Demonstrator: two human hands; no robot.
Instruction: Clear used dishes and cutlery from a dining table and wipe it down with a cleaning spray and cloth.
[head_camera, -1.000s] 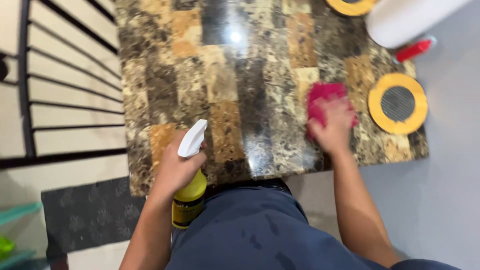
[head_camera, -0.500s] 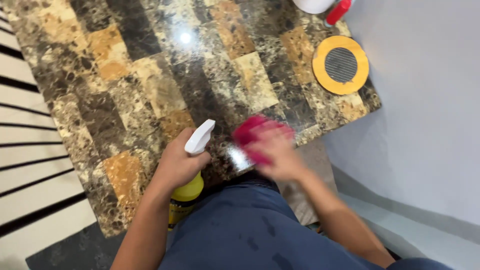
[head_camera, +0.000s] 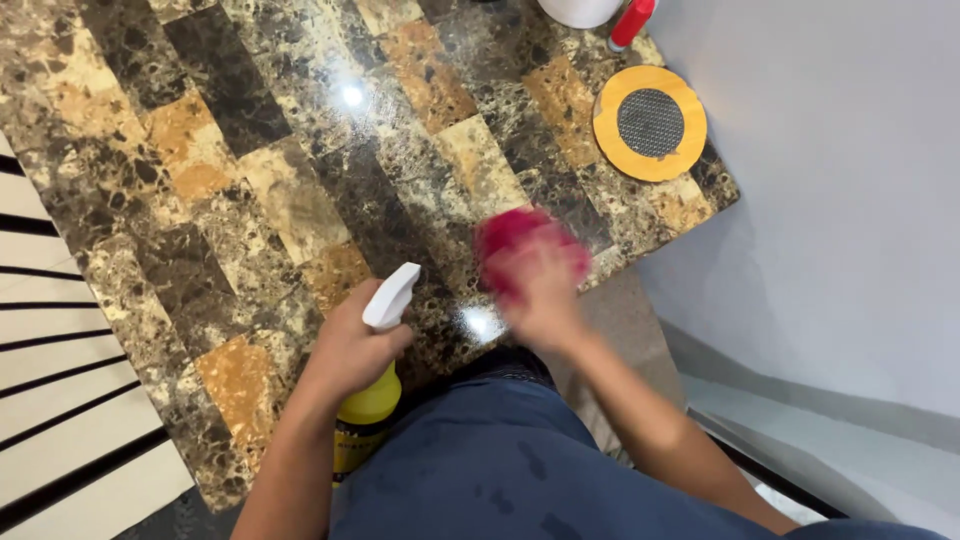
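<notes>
Right hand (head_camera: 545, 290), blurred, apparently presses pink cloth (head_camera: 520, 240) flat on tabletop (head_camera: 250, 180); left hand (head_camera: 350, 350) grips yellow spray bottle (head_camera: 368, 400), lower centre.

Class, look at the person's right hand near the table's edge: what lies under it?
Under the right hand is a pink cloth, pressed onto the marble-patterned table. The hand is blurred and hides much of the cloth and the tabletop beneath.
</notes>
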